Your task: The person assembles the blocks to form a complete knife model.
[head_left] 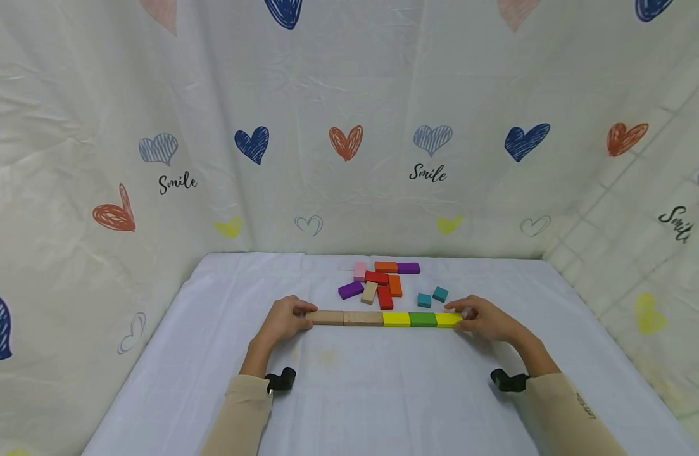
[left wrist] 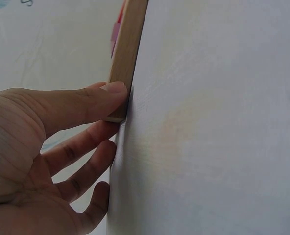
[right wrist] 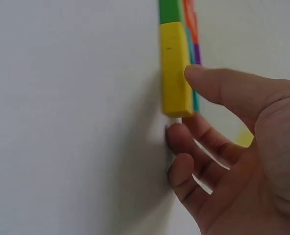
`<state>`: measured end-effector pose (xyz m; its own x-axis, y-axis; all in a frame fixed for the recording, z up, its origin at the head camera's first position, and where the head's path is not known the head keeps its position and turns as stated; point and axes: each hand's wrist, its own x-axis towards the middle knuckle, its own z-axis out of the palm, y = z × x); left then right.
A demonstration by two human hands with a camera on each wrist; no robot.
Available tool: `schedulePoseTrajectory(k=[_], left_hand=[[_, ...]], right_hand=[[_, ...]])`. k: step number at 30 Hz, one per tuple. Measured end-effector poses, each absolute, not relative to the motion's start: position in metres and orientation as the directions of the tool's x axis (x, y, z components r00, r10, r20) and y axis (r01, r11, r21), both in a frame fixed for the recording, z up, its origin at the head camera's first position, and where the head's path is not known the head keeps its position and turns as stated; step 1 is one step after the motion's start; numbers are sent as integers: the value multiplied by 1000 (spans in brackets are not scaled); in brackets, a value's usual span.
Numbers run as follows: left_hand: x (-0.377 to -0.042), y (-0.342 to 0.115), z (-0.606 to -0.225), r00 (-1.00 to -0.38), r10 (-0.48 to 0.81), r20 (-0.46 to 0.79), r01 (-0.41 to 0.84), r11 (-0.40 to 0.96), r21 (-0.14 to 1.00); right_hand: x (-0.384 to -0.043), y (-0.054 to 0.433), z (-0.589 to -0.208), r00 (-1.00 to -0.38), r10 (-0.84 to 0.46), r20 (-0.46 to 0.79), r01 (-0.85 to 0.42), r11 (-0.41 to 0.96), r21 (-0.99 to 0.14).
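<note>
A straight row of wooden blocks lies end to end between my hands. From the left come two plain wood blocks point(head_left: 363, 318), a yellow block point(head_left: 396, 319), a green block point(head_left: 423, 320) and another yellow block point(head_left: 447, 320). My left hand point(head_left: 285, 318) pinches the outer plain wood block point(left wrist: 128, 63), its thumb on the near side and other fingers behind and below. At the opposite end my right hand point(head_left: 489, 320) holds the outer yellow block point(right wrist: 174, 73) between thumb and fingers; part of the index finger is hidden behind it.
Beyond the row lie loose blocks: red point(head_left: 385, 297), orange point(head_left: 395, 285), purple point(head_left: 351, 290), pink point(head_left: 359, 272) and plain wood point(head_left: 369, 292). Two small teal blocks point(head_left: 424, 300) sit near my right hand. A white cloth covers the table point(head_left: 372, 392); a heart-patterned curtain point(head_left: 349, 82) hangs behind.
</note>
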<state>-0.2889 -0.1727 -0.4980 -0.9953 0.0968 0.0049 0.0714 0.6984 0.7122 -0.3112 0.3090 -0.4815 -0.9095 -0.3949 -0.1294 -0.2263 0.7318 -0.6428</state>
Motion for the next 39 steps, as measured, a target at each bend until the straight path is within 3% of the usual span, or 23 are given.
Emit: schedulePoseTrajectory(k=[6,14,24,39], left_hand=[[-288,-174,-500,-995,96,8,73,697,713],[-286,-175,-498,-995,103,18,85,696,713],[-288,-175,-498,-994,105,26,93,704,704],[-289,-174,-497,-994,110,5,80,692,717]], right_hand=[[-320,298,-468,-941,-331,-67,-210,728,-652],[-331,259,-465,-932,-352,86,-313,662,-681],[-354,214,-474,-930,-366,28,-281,659,-697],[-388,186,-487,-926,-364,-105,-224,750,-622]])
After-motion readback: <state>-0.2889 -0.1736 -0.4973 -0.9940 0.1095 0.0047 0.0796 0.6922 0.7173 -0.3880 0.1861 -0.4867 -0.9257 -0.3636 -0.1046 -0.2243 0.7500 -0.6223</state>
